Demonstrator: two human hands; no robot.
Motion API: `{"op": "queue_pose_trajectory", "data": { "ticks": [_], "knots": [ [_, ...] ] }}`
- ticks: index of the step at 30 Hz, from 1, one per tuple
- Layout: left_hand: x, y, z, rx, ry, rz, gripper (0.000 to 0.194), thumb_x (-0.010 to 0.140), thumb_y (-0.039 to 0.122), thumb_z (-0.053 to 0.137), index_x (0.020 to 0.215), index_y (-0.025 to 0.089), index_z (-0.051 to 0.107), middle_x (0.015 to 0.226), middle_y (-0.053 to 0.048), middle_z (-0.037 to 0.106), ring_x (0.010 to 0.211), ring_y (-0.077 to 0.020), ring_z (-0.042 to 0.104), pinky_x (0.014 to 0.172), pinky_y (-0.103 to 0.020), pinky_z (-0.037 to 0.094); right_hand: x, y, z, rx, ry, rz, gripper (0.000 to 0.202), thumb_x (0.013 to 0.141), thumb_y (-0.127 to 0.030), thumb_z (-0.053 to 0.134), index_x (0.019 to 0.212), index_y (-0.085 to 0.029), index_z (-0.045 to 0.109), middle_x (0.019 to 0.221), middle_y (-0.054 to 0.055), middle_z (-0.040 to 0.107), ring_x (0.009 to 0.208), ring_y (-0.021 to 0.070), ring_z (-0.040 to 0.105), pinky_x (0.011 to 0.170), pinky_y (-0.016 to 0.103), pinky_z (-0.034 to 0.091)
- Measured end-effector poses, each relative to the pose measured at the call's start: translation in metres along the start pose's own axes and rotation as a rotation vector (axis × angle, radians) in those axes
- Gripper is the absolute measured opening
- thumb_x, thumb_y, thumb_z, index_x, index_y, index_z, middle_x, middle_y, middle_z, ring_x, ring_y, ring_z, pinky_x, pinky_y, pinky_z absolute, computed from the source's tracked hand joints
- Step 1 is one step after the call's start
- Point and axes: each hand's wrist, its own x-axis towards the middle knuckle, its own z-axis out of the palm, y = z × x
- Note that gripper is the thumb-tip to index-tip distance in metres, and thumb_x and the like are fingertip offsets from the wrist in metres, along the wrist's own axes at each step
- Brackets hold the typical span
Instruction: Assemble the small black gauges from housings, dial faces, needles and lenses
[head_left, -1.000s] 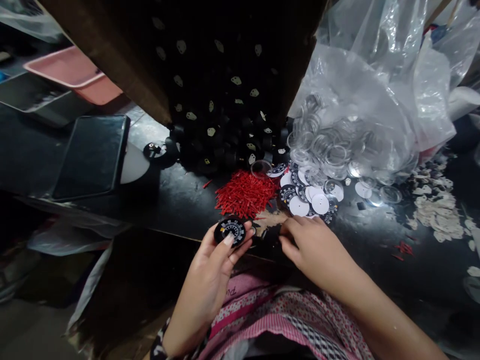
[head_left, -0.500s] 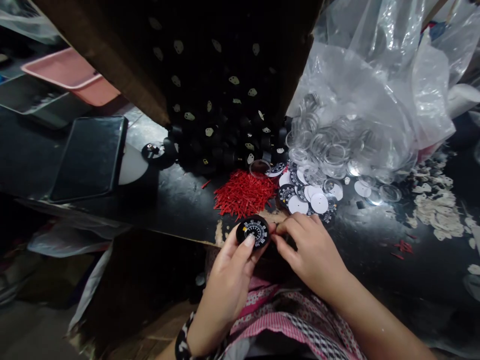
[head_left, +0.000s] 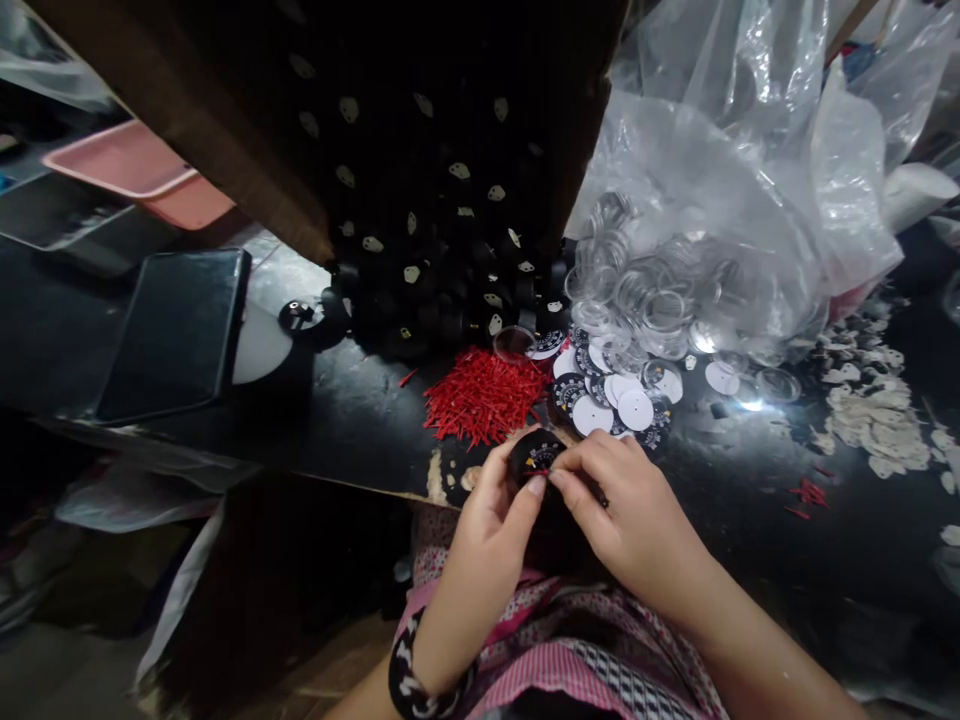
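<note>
A round black gauge [head_left: 537,452] with a numbered dial sits between thumb and fingers of my left hand [head_left: 495,520], just off the table's front edge. My right hand [head_left: 619,500] is pinched at the dial face, on a small red needle [head_left: 537,473] that shows across the dial. Beyond the hands lies a heap of red needles [head_left: 487,395]. To its right are dial discs [head_left: 636,408], some white side up, some black with numbers, with clear plastic rings [head_left: 664,300] behind them.
A large box [head_left: 262,170] of black housings with pale tags opens toward me. Plastic bags [head_left: 705,150] and pale tags [head_left: 877,420] lie right. At left are a black tablet-like slab [head_left: 176,335], a pink tray [head_left: 124,160] and a grey bin [head_left: 67,215].
My left hand has moved right with the gauge, which is now tilted under my right fingertips. A red needle now shows on the dial. The view has shifted slightly.
</note>
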Motion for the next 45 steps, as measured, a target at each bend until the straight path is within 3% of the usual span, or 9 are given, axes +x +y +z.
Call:
{"op": "queue_pose_trajectory", "data": {
  "ticks": [10, 18, 22, 25, 28, 31, 38, 42, 45],
  "knots": [
    [-0.005, 0.005, -0.003, 0.178, 0.031, 0.113, 0.02, 0.086, 0.028, 0.062, 0.106, 0.028, 0.062, 0.111, 0.0, 0.07, 0.106, -0.0198, 0.065, 0.095, -0.029, 0.049, -0.006, 0.0, 0.0, 0.158, 0.006, 0.065, 0.017, 0.093, -0.014, 0.052, 0.077, -0.02, 0.053, 0.079, 0.0, 0.06, 0.078, 0.0169, 0.055, 0.072, 0.031, 0.036],
    [-0.013, 0.007, -0.012, 0.395, 0.069, 0.191, 0.03, 0.084, 0.023, 0.064, 0.112, 0.033, 0.066, 0.109, 0.003, 0.07, 0.101, -0.0179, 0.066, 0.091, -0.025, 0.049, -0.013, -0.006, 0.004, 0.252, 0.011, 0.14, 0.021, 0.094, -0.018, 0.052, 0.072, -0.02, 0.052, 0.075, 0.0, 0.058, 0.072, 0.0162, 0.052, 0.066, 0.028, 0.036],
    [-0.006, 0.009, -0.012, 0.174, -0.018, 0.043, 0.027, 0.086, 0.029, 0.063, 0.112, 0.03, 0.068, 0.115, -0.001, 0.07, 0.109, -0.0219, 0.065, 0.096, -0.03, 0.05, -0.01, -0.004, 0.002, 0.225, 0.018, 0.143, 0.026, 0.089, -0.02, 0.058, 0.065, -0.021, 0.048, 0.066, -0.002, 0.054, 0.063, 0.0142, 0.049, 0.061, 0.027, 0.034],
    [-0.002, 0.009, -0.013, -0.029, -0.095, -0.104, 0.036, 0.086, 0.034, 0.064, 0.121, 0.031, 0.063, 0.126, -0.002, 0.067, 0.121, -0.0242, 0.059, 0.104, -0.035, 0.045, -0.005, 0.0, -0.001, 0.131, 0.068, -0.021, 0.01, 0.089, -0.017, 0.057, 0.08, -0.019, 0.058, 0.077, 0.001, 0.059, 0.071, 0.016, 0.054, 0.068, 0.029, 0.038],
    [-0.002, 0.006, -0.014, -0.034, -0.126, -0.122, 0.043, 0.084, 0.036, 0.067, 0.126, 0.033, 0.06, 0.135, 0.0, 0.062, 0.13, -0.0239, 0.051, 0.112, -0.037, 0.037, 0.001, 0.005, -0.001, -0.068, 0.1, -0.19, 0.011, 0.092, -0.013, 0.051, 0.094, -0.016, 0.061, 0.087, 0.006, 0.064, 0.081, 0.0196, 0.057, 0.075, 0.033, 0.039],
    [-0.004, 0.004, -0.012, 0.032, -0.054, -0.128, 0.042, 0.085, 0.042, 0.065, 0.126, 0.032, 0.063, 0.137, 0.001, 0.06, 0.133, -0.0256, 0.049, 0.114, -0.039, 0.036, 0.006, 0.005, 0.002, -0.222, 0.111, -0.249, 0.015, 0.092, -0.013, 0.047, 0.086, -0.015, 0.061, 0.081, 0.006, 0.063, 0.077, 0.0204, 0.056, 0.075, 0.035, 0.038],
    [-0.002, -0.002, -0.005, 0.201, 0.108, -0.131, 0.041, 0.083, 0.046, 0.065, 0.121, 0.031, 0.068, 0.131, -0.001, 0.065, 0.135, -0.031, 0.045, 0.115, -0.042, 0.033, 0.007, -0.005, 0.001, -0.107, 0.122, 0.021, 0.007, 0.085, -0.013, 0.058, 0.08, -0.017, 0.06, 0.075, 0.0, 0.062, 0.067, 0.0147, 0.054, 0.068, 0.029, 0.04],
    [0.002, -0.015, -0.009, 0.2, 0.063, -0.095, 0.046, 0.082, 0.047, 0.065, 0.126, 0.033, 0.063, 0.14, 0.0, 0.058, 0.134, -0.0293, 0.046, 0.117, -0.044, 0.029, 0.017, 0.026, -0.024, 0.136, 0.012, 0.039, 0.01, 0.087, -0.016, 0.059, 0.08, -0.02, 0.064, 0.075, -0.002, 0.065, 0.068, 0.0123, 0.058, 0.066, 0.024, 0.043],
    [0.006, -0.023, -0.01, 0.054, 0.038, -0.092, 0.049, 0.085, 0.045, 0.064, 0.132, 0.034, 0.057, 0.14, -0.001, 0.058, 0.129, -0.0287, 0.052, 0.112, -0.044, 0.037, 0.046, 0.072, -0.052, -0.024, 0.388, 0.204, 0.014, 0.093, -0.026, 0.053, 0.097, -0.019, 0.064, 0.091, 0.005, 0.067, 0.079, 0.0178, 0.061, 0.07, 0.029, 0.046]
  ]
}}
